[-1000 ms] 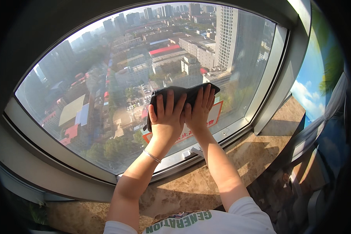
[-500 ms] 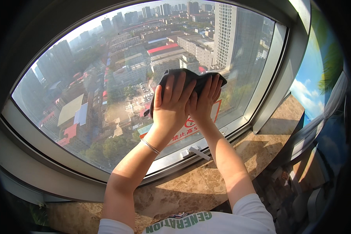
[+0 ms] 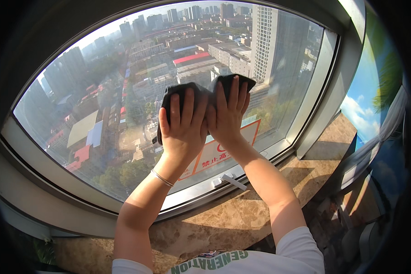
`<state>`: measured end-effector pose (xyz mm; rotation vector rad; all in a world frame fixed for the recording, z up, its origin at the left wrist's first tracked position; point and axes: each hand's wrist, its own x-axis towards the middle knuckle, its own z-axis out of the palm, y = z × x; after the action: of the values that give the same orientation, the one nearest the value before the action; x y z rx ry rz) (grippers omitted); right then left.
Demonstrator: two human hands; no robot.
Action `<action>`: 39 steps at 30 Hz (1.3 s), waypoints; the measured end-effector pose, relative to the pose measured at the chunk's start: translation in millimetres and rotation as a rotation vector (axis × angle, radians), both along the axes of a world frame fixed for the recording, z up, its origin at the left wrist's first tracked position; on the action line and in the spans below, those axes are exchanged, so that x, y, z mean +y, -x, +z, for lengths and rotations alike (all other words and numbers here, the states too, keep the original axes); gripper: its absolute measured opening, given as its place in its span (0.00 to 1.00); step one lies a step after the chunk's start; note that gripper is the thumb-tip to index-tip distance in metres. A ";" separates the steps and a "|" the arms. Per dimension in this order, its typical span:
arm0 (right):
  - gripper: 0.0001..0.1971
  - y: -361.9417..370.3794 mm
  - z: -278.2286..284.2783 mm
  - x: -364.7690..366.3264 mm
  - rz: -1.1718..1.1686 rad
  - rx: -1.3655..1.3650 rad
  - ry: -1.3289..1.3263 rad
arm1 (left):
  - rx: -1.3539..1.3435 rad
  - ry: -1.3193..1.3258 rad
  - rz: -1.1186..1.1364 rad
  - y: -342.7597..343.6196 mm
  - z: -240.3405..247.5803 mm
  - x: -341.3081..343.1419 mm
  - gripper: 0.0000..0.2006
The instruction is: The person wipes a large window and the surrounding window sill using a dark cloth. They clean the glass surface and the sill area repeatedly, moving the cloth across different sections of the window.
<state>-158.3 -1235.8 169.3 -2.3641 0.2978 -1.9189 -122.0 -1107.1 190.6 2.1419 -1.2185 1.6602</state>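
Both arms reach up to the large window pane (image 3: pixel 100 86). A dark cloth (image 3: pixel 247 81) lies against the glass under my two hands, its edges showing past the fingertips. My left hand (image 3: pixel 183 123), a thin bracelet (image 3: pixel 161 178) at its wrist, presses flat on the cloth's left part with fingers spread. Beside it, my right hand (image 3: pixel 228 114) rests flat on the right part, fingers also stretched out. The thumbs nearly meet in the middle. Palms hide much of the cloth between them.
Below the hands, a red-and-white warning sign (image 3: pixel 250 136) is on the glass. A white window handle (image 3: pixel 233 181) sticks out from the lower frame. The brown marble sill (image 3: pixel 192 228) runs underneath. At right hangs a pale curtain (image 3: pixel 388 123).
Both hands have slid left across the glass with the cloth, the right one also slightly upward. More of the warning sign shows between my forearms.
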 end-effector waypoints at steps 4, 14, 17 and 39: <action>0.27 10.2 -104.8 1.4 0.022 0.174 0.179 | -0.024 -0.197 -0.038 -6.3 -89.1 25.2 0.19; 0.37 8.0 35.8 -12.4 0.026 0.031 0.006 | 0.014 -0.076 -0.055 -4.8 42.6 4.9 0.25; 0.35 7.4 90.5 -18.2 0.033 -0.061 0.048 | -0.031 0.050 -0.118 -5.6 93.8 -5.8 0.25; 0.21 -60.5 140.5 166.5 0.350 -0.091 0.626 | -0.037 0.415 0.360 -61.8 72.8 170.3 0.31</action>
<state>-97.8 -1069.2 309.8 -2.4072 -0.7827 -2.1400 -60.2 -936.9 263.4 2.1486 -0.4462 1.8894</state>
